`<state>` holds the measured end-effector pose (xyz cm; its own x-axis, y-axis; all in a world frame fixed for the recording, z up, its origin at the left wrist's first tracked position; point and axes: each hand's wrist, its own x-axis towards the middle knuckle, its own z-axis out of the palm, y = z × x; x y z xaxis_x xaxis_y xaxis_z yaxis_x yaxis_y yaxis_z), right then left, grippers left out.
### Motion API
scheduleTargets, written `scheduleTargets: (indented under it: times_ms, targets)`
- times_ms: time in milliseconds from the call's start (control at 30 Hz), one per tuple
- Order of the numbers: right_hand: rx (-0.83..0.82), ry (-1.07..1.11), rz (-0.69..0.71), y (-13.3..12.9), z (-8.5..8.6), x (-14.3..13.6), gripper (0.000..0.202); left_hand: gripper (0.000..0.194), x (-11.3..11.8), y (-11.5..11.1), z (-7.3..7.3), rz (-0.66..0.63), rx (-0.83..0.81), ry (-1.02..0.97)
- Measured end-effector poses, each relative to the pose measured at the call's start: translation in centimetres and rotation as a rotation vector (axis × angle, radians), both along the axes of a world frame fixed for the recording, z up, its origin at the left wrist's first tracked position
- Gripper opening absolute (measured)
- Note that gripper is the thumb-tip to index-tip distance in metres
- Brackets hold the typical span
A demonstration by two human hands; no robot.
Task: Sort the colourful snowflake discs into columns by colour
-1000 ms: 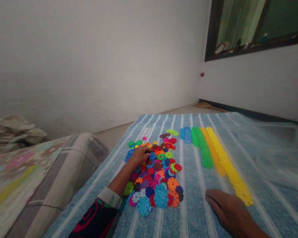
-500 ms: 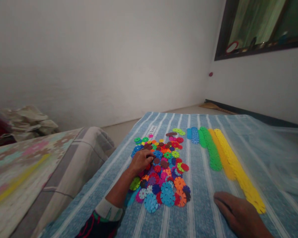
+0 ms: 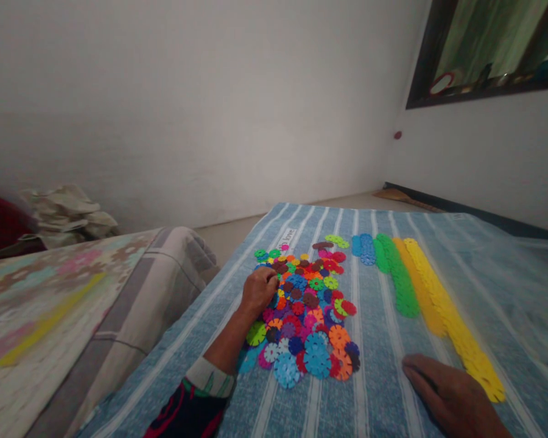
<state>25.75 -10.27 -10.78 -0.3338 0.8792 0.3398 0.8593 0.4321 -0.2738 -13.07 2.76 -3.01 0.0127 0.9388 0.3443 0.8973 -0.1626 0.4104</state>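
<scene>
My left hand (image 3: 259, 291) is at the left side of a loose pile of flower-shaped plastic discs (image 3: 301, 310) in many colours. Its fingers are curled down with the thumb against them, and whatever they pinch is hidden. Low on the right, my right hand (image 3: 452, 392) rests on the striped cloth, its thumb and fingers pressed together. Anything inside it is out of sight. Just beyond it runs a long overlapping row of yellow discs (image 3: 456, 331). Beside that lie an orange-yellow row (image 3: 420, 292), green rows (image 3: 402, 286) and shorter blue rows (image 3: 368, 249).
The blue striped cloth (image 3: 164, 371) covers the work surface. A clear plastic sheet or bag (image 3: 530, 292) lies on its right side. At left stands a bed or couch with a flowered cover (image 3: 68, 292). A white wall (image 3: 201, 109) rises behind.
My left hand has drawn slightly back toward the pile's left edge, uncovering some discs. The whole view has shifted a little. My right hand stays by the yellow row.
</scene>
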Motion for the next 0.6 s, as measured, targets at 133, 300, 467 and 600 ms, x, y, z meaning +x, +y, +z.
scheduleTargets:
  times_ms: [133, 300, 467, 600]
  targets:
    - [-0.022, -0.001, -0.027, 0.0, 0.1, -0.3, 0.034, 0.018, 1.5, 0.0, -0.9, -0.11, 0.067, 0.019]
    - [-0.106, 0.003, -0.059, -0.2, 0.8, -0.9, 0.036, 0.015, 5.0, -0.5, -0.7, -0.391, 0.177, 0.08]
    - [-0.197, 0.027, -0.114, -0.4, 2.1, -1.6, 0.039, 0.018, 8.6, -0.8, 0.8, -0.379, 0.009, 0.357]
    - [-0.234, 0.059, -0.109, -0.2, 2.7, -2.0, 0.038, 0.023, 9.7, -0.2, 1.4, -0.261, -0.082, 0.54]
